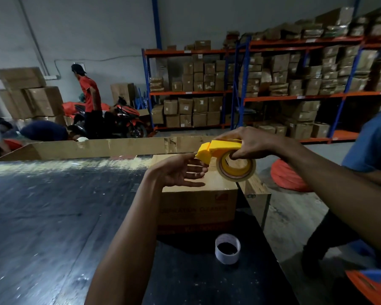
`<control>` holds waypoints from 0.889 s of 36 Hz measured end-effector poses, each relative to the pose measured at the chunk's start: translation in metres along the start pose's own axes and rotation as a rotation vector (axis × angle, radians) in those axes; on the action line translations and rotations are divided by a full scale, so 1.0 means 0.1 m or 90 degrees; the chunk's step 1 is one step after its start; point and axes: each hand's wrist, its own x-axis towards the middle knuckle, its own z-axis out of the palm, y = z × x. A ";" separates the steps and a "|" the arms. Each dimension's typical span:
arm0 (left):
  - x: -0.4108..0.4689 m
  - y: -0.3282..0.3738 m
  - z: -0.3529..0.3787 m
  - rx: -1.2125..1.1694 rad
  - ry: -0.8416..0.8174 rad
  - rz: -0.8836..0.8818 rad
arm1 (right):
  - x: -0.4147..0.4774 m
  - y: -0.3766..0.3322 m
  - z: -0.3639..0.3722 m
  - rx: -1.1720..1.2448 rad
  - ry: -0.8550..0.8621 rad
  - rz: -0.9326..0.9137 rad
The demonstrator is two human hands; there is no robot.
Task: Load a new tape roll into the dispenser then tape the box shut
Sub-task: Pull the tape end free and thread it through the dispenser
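Note:
My right hand [246,143] grips a yellow tape dispenser [216,149] from above, holding it in the air over the cardboard box [198,203]. A clear tape roll [237,167] sits on the dispenser's yellow hub. My left hand [183,170] is open, palm turned right, with its fingertips next to the dispenser's front nose. The box stands on the dark table [53,212] with its flaps down. An empty white tape core [227,248] stands on the table in front of the box.
A cardboard sheet [97,147] lines the table's far edge. A person in blue [370,150] stands at the right beside an orange sack [286,175]. Shelving racks [295,84] full of boxes fill the back. Another person in red [89,93] stands near a motorbike [123,119].

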 end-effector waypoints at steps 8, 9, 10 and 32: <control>-0.02 0.02 0.02 -0.027 0.019 0.020 | -0.05 -0.06 -0.03 -0.010 -0.005 -0.001; -0.01 0.01 0.02 -0.034 0.018 0.020 | -0.05 -0.07 -0.03 -0.010 -0.006 0.000; -0.01 0.01 0.03 -0.039 0.018 0.019 | -0.05 -0.07 -0.03 -0.010 -0.006 -0.001; 0.09 0.04 -0.05 0.050 -0.043 0.004 | -0.09 -0.04 -0.07 -0.018 0.005 -0.011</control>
